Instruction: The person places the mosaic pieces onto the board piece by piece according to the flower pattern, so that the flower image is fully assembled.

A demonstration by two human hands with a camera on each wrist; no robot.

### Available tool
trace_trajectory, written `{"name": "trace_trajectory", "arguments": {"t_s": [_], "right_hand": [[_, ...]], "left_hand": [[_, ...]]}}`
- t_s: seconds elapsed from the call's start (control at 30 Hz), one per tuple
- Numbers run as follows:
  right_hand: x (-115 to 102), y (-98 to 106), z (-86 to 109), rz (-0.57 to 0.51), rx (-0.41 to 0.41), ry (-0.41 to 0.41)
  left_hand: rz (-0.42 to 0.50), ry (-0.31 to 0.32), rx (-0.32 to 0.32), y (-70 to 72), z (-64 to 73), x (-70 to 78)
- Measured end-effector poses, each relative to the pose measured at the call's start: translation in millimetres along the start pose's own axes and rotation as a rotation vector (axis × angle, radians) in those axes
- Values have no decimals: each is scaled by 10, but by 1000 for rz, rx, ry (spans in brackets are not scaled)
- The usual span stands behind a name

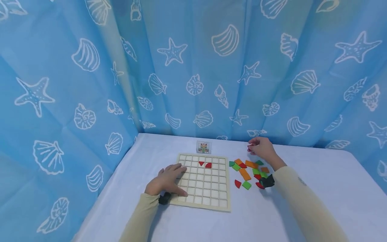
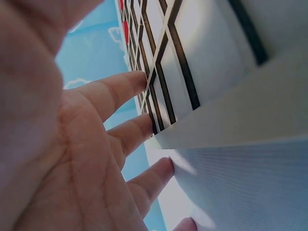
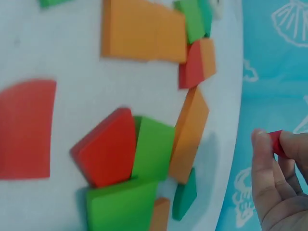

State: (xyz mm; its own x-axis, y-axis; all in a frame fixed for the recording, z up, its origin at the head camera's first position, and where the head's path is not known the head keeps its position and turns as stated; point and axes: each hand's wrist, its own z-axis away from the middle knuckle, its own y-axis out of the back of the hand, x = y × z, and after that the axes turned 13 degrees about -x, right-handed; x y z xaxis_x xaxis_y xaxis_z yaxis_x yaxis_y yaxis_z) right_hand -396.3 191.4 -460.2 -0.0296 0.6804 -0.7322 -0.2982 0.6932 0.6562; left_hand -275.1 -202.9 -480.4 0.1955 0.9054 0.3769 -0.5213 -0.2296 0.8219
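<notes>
A pale board (image 1: 228,188) with a grid of square cells lies on the white table. My left hand (image 1: 167,180) rests at its left side, fingers spread; in the left wrist view two fingertips (image 2: 139,82) touch the board's edge. A red triangle (image 1: 201,163) and a red quarter-circle piece (image 1: 208,165) sit in the grid's upper cells. Beyond the loose pieces, my right hand (image 1: 263,150) pinches a small red piece (image 3: 276,143) between thumb and finger. Fingers cover most of that piece, so its full shape cannot be seen.
Loose pieces lie right of the board: several orange blocks (image 1: 245,174), green ones (image 1: 246,185) and red ones (image 1: 238,184), some overlapping. A small picture card (image 1: 204,147) stands behind the board. A blue shell-patterned curtain (image 1: 193,67) hangs along the table's back and left sides.
</notes>
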Motion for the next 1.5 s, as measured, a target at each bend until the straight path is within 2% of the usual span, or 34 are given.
{"name": "trace_trajectory", "arguments": {"t_s": [0.2, 0.27, 0.47, 0.6, 0.7, 0.83, 1.0, 1.23, 1.5], "right_hand": [[-59, -109, -18, -47, 6, -35], [-64, -168, -11, -50, 10, -51], [-115, -320, -40, -41, 30, -36], [-232, -398, -76, -72, 17, -24], [-334, -466, -97, -70, 9, -45], [-443, -579, -124, -30, 29, -61], [-600, -716, -148, -58, 62, -56], [-729, -874, -187, -39, 90, 3], [-779, -1054, -187, -44, 38, 111]], "left_hand": [[-15, 6, -7, 63, -9, -14], [-13, 8, -15, 60, -4, -15], [5, 9, -26, 14, 24, -28], [12, 8, -17, -13, 31, -34], [11, 7, -15, -21, 32, -33], [5, -4, -16, -18, 27, -27], [-7, -14, -14, 1, 27, -16], [-16, -6, -2, 2, 23, -1], [-19, 10, -4, 9, 54, 33]]}}
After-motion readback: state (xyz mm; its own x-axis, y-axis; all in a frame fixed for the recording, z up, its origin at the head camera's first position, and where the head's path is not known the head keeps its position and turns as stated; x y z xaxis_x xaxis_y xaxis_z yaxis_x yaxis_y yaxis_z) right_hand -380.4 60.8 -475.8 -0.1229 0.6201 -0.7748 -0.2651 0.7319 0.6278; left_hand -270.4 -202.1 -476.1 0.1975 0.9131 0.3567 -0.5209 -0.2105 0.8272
